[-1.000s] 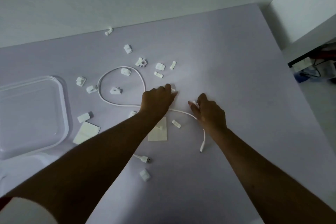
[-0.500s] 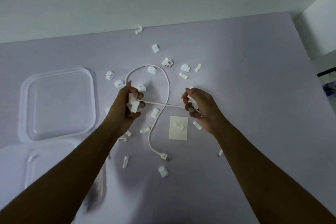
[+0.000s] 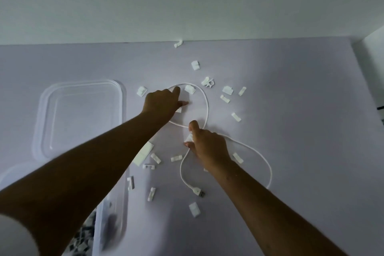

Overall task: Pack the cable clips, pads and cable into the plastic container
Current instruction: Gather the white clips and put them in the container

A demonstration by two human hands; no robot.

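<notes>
Step in hand: Gathering loose pieces off the pale lilac worktop (image 3: 291, 151), as I judged it. The packing itself looked barely begun.
Left grip: The left hand (image 3: 164, 103) stretched toward the far edge, index finger and thumb spread apart. Whether its tucked fingers held anything could not be told.
Right grip: The right hand (image 3: 207, 145) was clamped on a small white plastic clip (image 3: 189, 137), pinched between thumb and fingers.
Cable: The thin white USB cable (image 3: 207, 108) ringed the left hand's fingertips in a loop, crossed itself just beside the right thumb and ran under the right hand. Its plug (image 3: 200, 193) pointed at the near edge.
Clips: The scattered white plastic cable clips (image 3: 227, 90) lay mostly beyond and to the right of both hands, with a few toward the near edge. One blocky white clip (image 3: 190, 89) sat just beside the left index fingertip.
Pad: A cream rectangular adhesive pad (image 3: 144, 154) lay partly under the left forearm.
Container: The clear square plastic container (image 3: 122, 110) sat by the left edge, near the left hand and well apart from the right.
Doing it well: Probably take the nearest clips first, keep the loop from snagging, and carry a handful across at once. The cable would likely coil best last, over the small pieces.
</notes>
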